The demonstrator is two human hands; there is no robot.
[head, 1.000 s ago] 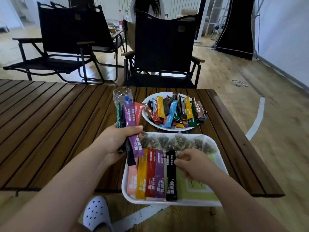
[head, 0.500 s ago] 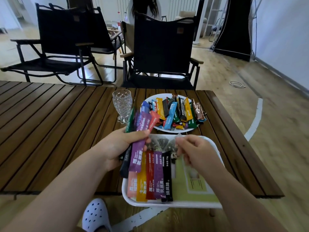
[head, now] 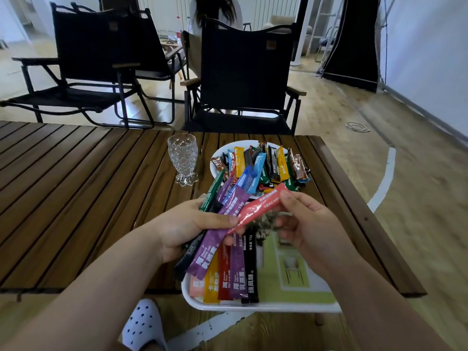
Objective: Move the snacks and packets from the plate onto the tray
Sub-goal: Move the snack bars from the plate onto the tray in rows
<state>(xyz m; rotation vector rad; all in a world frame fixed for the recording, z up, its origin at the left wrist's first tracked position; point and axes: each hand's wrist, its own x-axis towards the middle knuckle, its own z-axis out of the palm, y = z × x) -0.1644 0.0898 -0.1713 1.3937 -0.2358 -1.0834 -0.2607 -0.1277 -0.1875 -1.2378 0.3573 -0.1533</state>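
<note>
My left hand (head: 192, 225) grips a fan of stick packets (head: 229, 201), purple, blue, green and black, above the tray's left end. My right hand (head: 306, 221) pinches a red stick packet (head: 258, 207) whose lower end still lies among the fan. The white tray (head: 268, 306) with a green liner sits at the table's near edge, and a row of several stick packets (head: 229, 274) lies on its left side. Behind it the white plate (head: 220, 154) holds a pile of coloured snacks and packets (head: 268, 165). The tray's far end is hidden by my hands.
A patterned glass goblet (head: 182, 158) stands just left of the plate. The slatted wooden table (head: 76, 186) ends close to the right of the tray. Black folding chairs (head: 243, 72) stand beyond the table, and a person stands behind them. My white shoe (head: 143, 325) shows below.
My right hand rose from the tray's row of packets to the fan and took hold of the red packet. The left hand lifted and tilted the fan rightward.
</note>
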